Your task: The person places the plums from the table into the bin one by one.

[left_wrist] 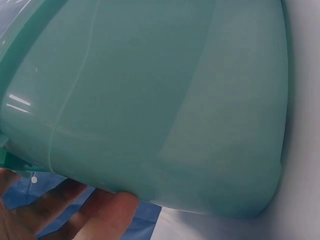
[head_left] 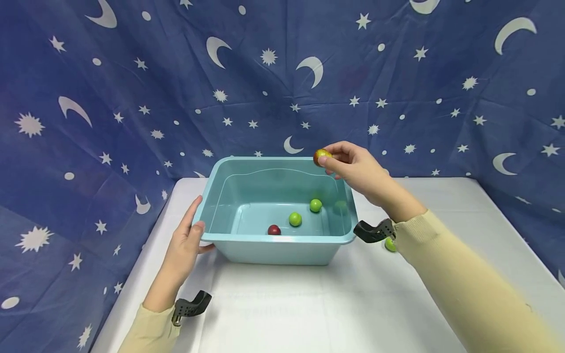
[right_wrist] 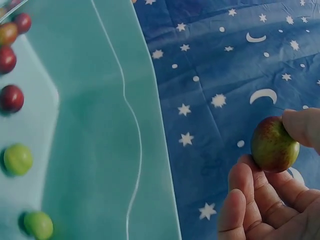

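A light-blue plastic basin [head_left: 273, 252] stands on the white table. My left hand [head_left: 184, 245] holds its left side, thumb at the rim; in the left wrist view the fingertips [left_wrist: 125, 202] touch the outer wall. Above the basin's far right rim, my right hand [head_left: 353, 164] pinches a red-and-green plum [right_wrist: 274, 145] between thumb and fingers. Inside the basin lie a red plum [head_left: 274, 230] and two green plums, one nearer the middle [head_left: 295, 218] and one farther right [head_left: 315, 205]. More reddish plums [right_wrist: 11, 98] show along the left edge of the right wrist view.
Another green plum [head_left: 390, 244] lies on the table right of the basin, partly hidden by the black wrist strap [head_left: 374, 231]. Behind the white tabletop [head_left: 273, 304] hangs a dark-blue cloth [head_left: 265, 98] with moons and stars, which also runs along both sides.
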Available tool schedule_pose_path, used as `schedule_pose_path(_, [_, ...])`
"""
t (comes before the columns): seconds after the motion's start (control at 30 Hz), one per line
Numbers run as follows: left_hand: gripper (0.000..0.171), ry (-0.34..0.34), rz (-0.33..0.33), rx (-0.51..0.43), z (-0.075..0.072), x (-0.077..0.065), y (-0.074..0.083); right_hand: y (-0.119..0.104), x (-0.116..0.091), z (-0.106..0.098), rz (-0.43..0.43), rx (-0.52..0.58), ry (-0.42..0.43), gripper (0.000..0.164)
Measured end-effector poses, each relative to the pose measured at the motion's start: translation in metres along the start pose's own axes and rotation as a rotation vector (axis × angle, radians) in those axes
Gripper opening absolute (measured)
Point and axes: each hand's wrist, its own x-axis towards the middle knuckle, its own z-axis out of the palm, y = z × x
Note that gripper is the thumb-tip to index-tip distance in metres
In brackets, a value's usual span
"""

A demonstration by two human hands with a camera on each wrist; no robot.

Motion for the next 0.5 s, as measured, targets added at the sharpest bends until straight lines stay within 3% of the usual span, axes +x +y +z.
schedule_pose_path(0.27, [0.052,0.003,0.003,0.004,0.0,-0.001,0.001,0.001,0.021,0.032,-0.002,0.051,-0.029,0.045])
schedule_pose_path(0.5, [0.052,0.013,-0.007,0.005,0.001,-0.001,0.002,0.007,0.037,0.05,0.051,0.033,-0.028,0.042])
